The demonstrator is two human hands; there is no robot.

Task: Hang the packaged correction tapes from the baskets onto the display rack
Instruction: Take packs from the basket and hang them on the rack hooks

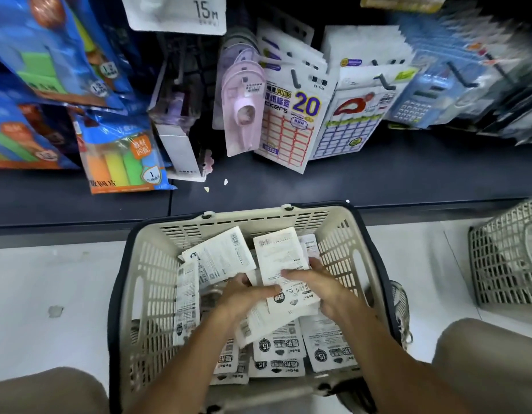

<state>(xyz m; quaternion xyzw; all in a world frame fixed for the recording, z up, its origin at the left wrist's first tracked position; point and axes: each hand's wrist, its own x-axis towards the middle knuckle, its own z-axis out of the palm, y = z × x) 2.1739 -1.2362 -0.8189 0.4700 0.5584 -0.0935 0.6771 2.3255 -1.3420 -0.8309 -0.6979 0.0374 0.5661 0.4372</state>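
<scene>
While both forearms reach into the beige slotted plastic basket (pixel 145 282), the left hand (pixel 243 294) and right hand (pixel 324 289) pinch one white flat correction-tape packet (pixel 281 264) above its middle; lower packets read "15"; the rack's hanging card (pixel 181 13) reads "15m".
</scene>
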